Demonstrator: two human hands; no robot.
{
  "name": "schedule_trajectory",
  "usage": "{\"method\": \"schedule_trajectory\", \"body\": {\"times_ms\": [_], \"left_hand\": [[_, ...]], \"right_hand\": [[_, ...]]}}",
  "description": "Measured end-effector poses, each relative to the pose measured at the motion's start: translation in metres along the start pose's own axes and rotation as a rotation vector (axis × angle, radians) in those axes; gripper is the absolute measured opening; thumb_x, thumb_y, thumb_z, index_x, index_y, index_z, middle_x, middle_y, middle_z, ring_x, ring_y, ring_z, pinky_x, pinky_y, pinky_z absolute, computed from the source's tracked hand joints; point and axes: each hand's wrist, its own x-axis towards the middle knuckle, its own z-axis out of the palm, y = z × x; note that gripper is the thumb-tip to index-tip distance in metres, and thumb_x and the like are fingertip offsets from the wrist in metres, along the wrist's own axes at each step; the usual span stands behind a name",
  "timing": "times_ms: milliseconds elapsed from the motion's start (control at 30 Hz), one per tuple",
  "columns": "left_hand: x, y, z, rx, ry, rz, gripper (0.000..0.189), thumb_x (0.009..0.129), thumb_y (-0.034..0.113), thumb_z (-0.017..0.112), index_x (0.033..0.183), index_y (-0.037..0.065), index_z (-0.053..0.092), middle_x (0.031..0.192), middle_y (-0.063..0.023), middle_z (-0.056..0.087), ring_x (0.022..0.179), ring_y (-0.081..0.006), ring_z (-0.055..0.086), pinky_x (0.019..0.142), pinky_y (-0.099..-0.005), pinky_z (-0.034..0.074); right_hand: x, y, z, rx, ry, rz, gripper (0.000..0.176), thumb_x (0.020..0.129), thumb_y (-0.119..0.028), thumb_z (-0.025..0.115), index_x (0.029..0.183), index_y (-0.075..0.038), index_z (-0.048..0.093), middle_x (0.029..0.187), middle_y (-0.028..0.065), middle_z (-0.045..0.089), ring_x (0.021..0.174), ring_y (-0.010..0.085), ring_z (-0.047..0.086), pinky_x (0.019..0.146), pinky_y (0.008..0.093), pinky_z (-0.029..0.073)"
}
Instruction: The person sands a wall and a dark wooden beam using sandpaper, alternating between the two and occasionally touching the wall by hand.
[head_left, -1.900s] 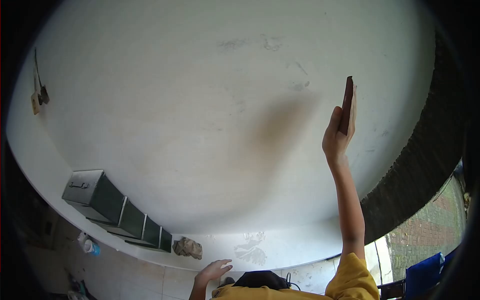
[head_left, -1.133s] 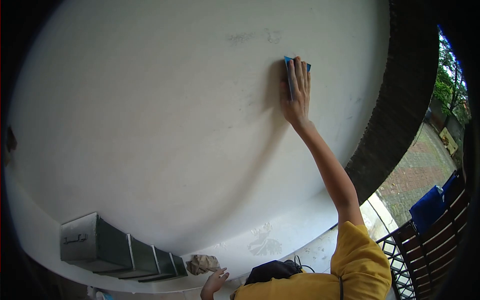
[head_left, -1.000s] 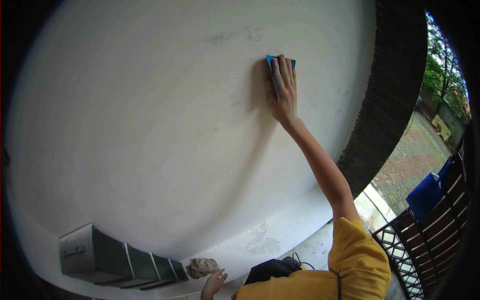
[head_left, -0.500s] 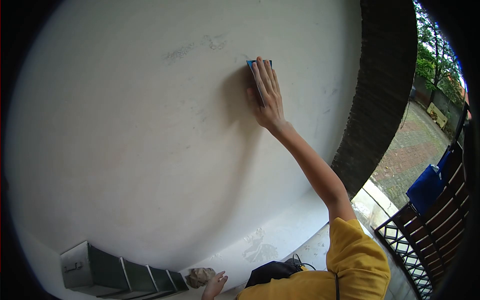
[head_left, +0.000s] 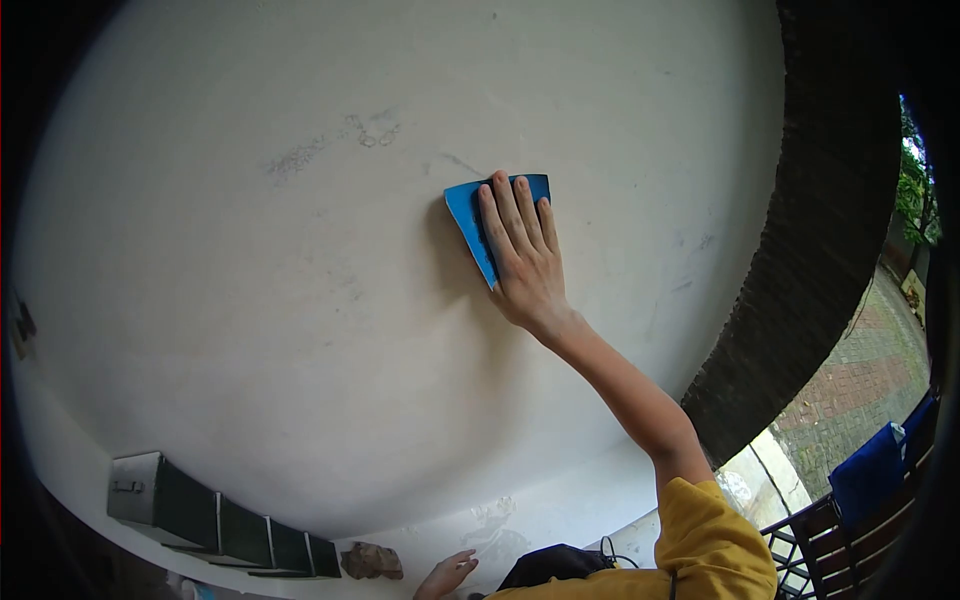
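- Blue sheet (head_left: 464,208) is in my right hand (head_left: 532,280), before the wall (head_left: 200,250); fingers nearly straight over it, thumb hidden.
- My left hand (head_left: 448,575) is loosely open, apparently empty, near the crumpled brown bundle (head_left: 371,561).
- I judge uneven finger pressure could curl the sheet's uncovered corner or let it slip.

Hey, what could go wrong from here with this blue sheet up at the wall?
The right hand's fingertips sit near the blue sheet's top edge, so they might scrape the wall. The sheet's left corner extends past the fingers and could catch or fold.
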Motion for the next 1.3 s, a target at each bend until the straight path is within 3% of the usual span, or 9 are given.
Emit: {"method": "schedule_trajectory", "body": {"times_ms": [300,500,733,967,1100,1133,1167,1267,1300], "left_hand": [[0.021,-0.024,0.042,-0.107,-0.078,-0.005,0.055,0.097,0.044,0.053,0.141,0.011,0.048,0.132,-0.0147,0.059,0.12,-0.0312,0.056,0.101,-0.0373,0.044],[0.021,-0.047,0.002,-0.082,-0.095,-0.019,0.055,0.097,0.044,0.054,0.139,0.01,0.05,0.133,-0.0153,0.058,0.119,-0.0315,0.057,0.1,-0.0372,0.044],[0.01,-0.069,-0.063,0.126,-0.032,-0.014,0.051,0.097,0.04,0.055,0.135,0.007,0.053,0.125,-0.0165,0.063,0.113,-0.0295,0.061,0.096,-0.0344,0.046],[-0.013,-0.046,-0.068,0.017,-0.021,-0.022,0.049,0.098,0.037,0.054,0.135,0.006,0.053,0.125,-0.0163,0.063,0.113,-0.0288,0.061,0.096,-0.0347,0.046],[-0.016,-0.047,-0.051,0.011,-0.076,-0.015,0.049,0.098,0.038,0.054,0.136,0.007,0.053,0.125,-0.017,0.063,0.114,-0.0295,0.061,0.097,-0.0347,0.046],[-0.016,-0.044,-0.05,0.029,-0.096,0.002,0.05,0.097,0.038,0.055,0.136,0.007,0.052,0.126,-0.0188,0.062,0.115,-0.0303,0.061,0.097,-0.0352,0.046],[-0.013,-0.039,-0.051,0.047,-0.113,0.023,0.052,0.096,0.038,0.055,0.137,0.007,0.051,0.127,-0.0205,0.061,0.116,-0.0311,0.06,0.097,-0.0357,0.046],[-0.012,-0.022,-0.054,0.014,-0.098,0.039,0.053,0.096,0.038,0.056,0.138,0.007,0.05,0.129,-0.0221,0.059,0.117,-0.032,0.06,0.097,-0.036,0.046],[-0.012,-0.019,-0.057,-0.004,-0.079,0.04,0.053,0.096,0.038,0.056,0.138,0.007,0.05,0.129,-0.022,0.059,0.117,-0.0321,0.059,0.097,-0.036,0.046]], "right_hand": [[0.001,0.002,0.005,-0.012,0.042,-0.005,0.065,0.092,-0.02,0.054,0.151,-0.009,0.029,0.159,0.0106,0.024,0.147,0.029,0.02,0.117,0.0489,0.017],[0.014,0.001,-0.005,-0.01,0.031,-0.009,0.061,0.096,-0.019,0.051,0.152,-0.011,0.028,0.159,0.0094,0.024,0.147,0.0311,0.021,0.118,0.0481,0.017],[0.127,0.016,-0.026,0.035,0.242,-0.135,0.058,0.099,-0.028,0.047,0.151,-0.008,0.031,0.157,0.0148,0.027,0.146,0.0361,0.019,0.117,0.0502,0.014],[-0.012,-0.001,0.003,0.021,-0.007,0.055,0.062,0.097,-0.028,0.052,0.151,-0.009,0.029,0.157,0.0138,0.026,0.146,0.0356,0.021,0.116,0.0504,0.018],[0.1,0.011,-0.013,-0.057,0.315,-0.103,0.058,0.097,-0.027,0.051,0.148,-0.007,0.034,0.152,0.0155,0.035,0.14,0.0377,0.029,0.113,0.0498,0.025],[0.134,0.019,-0.033,0.016,0.042,-0.025,0.059,0.097,-0.026,0.05,0.15,-0.01,0.03,0.155,0.013,0.03,0.144,0.0356,0.024,0.116,0.0482,0.02],[0.158,0.013,-0.035,-0.046,0.184,-0.024,0.064,0.102,-0.033,0.041,0.153,-0.005,0.014,0.16,0.0168,0.012,0.148,0.0346,0.007,0.121,0.0444,0.009],[0.119,0.013,-0.024,0.006,0.216,-0.091,0.059,0.097,-0.026,0.049,0.15,-0.008,0.03,0.155,0.0149,0.03,0.144,0.0364,0.024,0.116,0.0477,0.02],[0.084,0.001,-0.01,0.003,0.232,-0.031,0.061,0.097,-0.025,0.05,0.151,-0.006,0.028,0.156,0.0171,0.027,0.145,0.0373,0.022,0.117,0.0484,0.019]]}}
